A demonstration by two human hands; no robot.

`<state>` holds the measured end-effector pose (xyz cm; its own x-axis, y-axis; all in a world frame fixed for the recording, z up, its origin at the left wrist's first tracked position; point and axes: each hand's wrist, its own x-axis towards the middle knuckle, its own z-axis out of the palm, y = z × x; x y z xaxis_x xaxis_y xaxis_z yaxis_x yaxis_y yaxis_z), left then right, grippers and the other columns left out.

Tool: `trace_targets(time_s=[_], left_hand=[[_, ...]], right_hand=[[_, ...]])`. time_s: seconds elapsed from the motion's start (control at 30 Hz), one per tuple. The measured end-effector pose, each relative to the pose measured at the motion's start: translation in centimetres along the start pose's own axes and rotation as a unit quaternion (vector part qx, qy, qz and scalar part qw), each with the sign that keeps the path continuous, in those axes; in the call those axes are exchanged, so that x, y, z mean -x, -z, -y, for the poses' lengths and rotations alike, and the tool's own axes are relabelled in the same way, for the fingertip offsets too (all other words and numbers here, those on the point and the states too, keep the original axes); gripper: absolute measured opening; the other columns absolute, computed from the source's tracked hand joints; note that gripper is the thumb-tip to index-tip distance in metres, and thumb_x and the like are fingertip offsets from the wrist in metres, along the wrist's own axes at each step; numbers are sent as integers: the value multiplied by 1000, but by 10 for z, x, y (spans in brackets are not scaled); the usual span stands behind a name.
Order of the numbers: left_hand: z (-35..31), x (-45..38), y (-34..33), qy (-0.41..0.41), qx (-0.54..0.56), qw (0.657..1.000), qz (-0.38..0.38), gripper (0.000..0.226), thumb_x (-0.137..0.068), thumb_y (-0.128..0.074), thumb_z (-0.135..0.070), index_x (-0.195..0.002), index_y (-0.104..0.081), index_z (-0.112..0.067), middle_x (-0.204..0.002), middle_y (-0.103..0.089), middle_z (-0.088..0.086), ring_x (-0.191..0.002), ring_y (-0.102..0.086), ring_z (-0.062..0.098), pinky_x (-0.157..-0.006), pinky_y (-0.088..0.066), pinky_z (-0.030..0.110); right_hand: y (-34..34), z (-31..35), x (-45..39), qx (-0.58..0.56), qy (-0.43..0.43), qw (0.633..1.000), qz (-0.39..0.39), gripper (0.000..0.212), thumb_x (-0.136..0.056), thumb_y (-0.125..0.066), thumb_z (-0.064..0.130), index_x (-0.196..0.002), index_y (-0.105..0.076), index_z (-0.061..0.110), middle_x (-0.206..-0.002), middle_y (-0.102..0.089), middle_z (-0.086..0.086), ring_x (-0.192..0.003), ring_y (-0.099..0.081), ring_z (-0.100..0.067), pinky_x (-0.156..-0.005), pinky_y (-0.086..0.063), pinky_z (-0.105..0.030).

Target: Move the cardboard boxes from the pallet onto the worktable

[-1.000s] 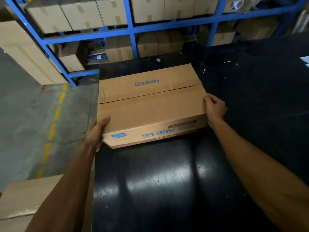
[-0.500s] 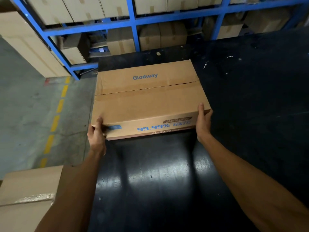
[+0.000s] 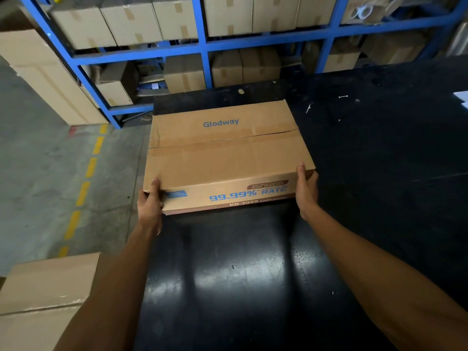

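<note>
A flat brown cardboard box point(image 3: 225, 153) printed "Glodway" lies on the black worktable point(image 3: 253, 274), near its far left corner. My left hand point(image 3: 150, 202) grips the box's near left corner, thumb on top and fingers hidden under the edge. At the near right corner my right hand point(image 3: 307, 190) holds the box, thumb on the top edge. Both arms reach forward over the table. Whether the box's near edge rests on the table or is raised slightly, I cannot tell.
Another cardboard box point(image 3: 43, 295) sits low at the bottom left beside the table. Blue shelving point(image 3: 202, 44) full of boxes stands behind the table. Grey floor with a dashed yellow line point(image 3: 83, 191) runs on the left. The table extends far right.
My hands shifted from the box's sides to its two near corners. The box's near end slid slightly left and now lies squarer to the table edge.
</note>
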<state>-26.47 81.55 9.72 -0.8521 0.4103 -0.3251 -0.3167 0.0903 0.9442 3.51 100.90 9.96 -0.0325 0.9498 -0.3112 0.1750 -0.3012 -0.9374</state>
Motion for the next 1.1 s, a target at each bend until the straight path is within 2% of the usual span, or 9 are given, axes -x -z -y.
trace_targets(time_s=[0.1, 0.2, 0.37, 0.47, 0.57, 0.7, 0.83, 0.93, 1.1], left_hand=[[-9, 8, 3, 22, -2, 1000, 10, 30, -99, -58, -41, -115, -58, -16, -113, -64, 3, -115, -60, 25, -108, -46, 53], [-16, 32, 7, 37, -27, 999, -2, 65, -97, -59, -46, -149, -37, -14, -134, -56, 8, -119, -56, 25, -108, -44, 53], [-6, 99, 31, 46, -112, 992, 41, 34, -98, -60, -38, -124, -61, -16, -110, -66, 5, -90, -60, 20, -73, -46, 31], [3, 150, 51, 10, -124, 990, 59, 25, -101, -56, -27, -120, -66, -14, -104, -70, 6, -86, -62, 18, -69, -44, 28], [10, 212, 79, -24, -110, 992, 53, 20, -101, -56, -22, -116, -68, -14, -109, -72, 9, -91, -66, 21, -75, -50, 31], [36, 284, 133, -42, -72, 997, 6, 21, -101, -57, -17, -117, -67, -9, -106, -71, 10, -78, -64, 17, -64, -46, 24], [64, 348, 196, -17, -49, 997, -62, 16, -101, -57, -15, -111, -69, -11, -100, -73, 11, -79, -65, 23, -67, -52, 29], [84, 384, 248, -1, -26, 992, -122, 13, -100, -58, -17, -104, -71, -17, -104, -74, 12, -85, -67, 26, -75, -55, 37], [126, 437, 347, 45, 37, 975, -216, 18, -102, -55, -15, -113, -68, -9, -103, -71, 13, -85, -65, 25, -61, -55, 25]], right_hand=[[3, 3, 11, 27, -14, 999, -8, 69, -99, -44, 56, -156, -24, 22, -152, -42, -7, -136, -43, -28, -106, -36, -41], [8, 2, 28, 70, -23, 997, -19, 77, -98, -51, 52, -159, -17, 20, -160, -31, -9, -145, -33, -32, -116, -30, -47], [19, -6, 79, 142, 5, 988, 61, 61, -98, -61, 30, -151, -35, 17, -148, -49, -8, -137, -44, -29, -110, -37, -42], [24, -14, 118, 187, 72, 969, 142, 41, -97, -62, 28, -135, -54, 15, -131, -64, -4, -127, -55, -26, -104, -44, -38], [28, -20, 168, 238, 153, 936, 212, 35, -97, -62, 28, -129, -61, 13, -122, -68, -5, -109, -63, -22, -88, -44, -26], [25, -36, 238, 247, 219, 891, 310, 28, -97, -63, 25, -122, -67, 13, -112, -73, -8, -94, -70, -21, -85, -51, -27], [11, -63, 313, 257, 234, 853, 390, 24, -97, -62, 30, -118, -68, 21, -107, -74, -1, -91, -70, -15, -88, -55, -33], [-9, -82, 370, 287, 250, 803, 458, 26, -99, -58, 33, -122, -66, 23, -104, -68, 6, -91, -64, -9, -82, -49, -23], [-59, -129, 461, 323, 245, 728, 553, 28, -98, -60, 34, -122, -66, 23, -96, -66, 11, -87, -64, -5, -80, -47, -19]])
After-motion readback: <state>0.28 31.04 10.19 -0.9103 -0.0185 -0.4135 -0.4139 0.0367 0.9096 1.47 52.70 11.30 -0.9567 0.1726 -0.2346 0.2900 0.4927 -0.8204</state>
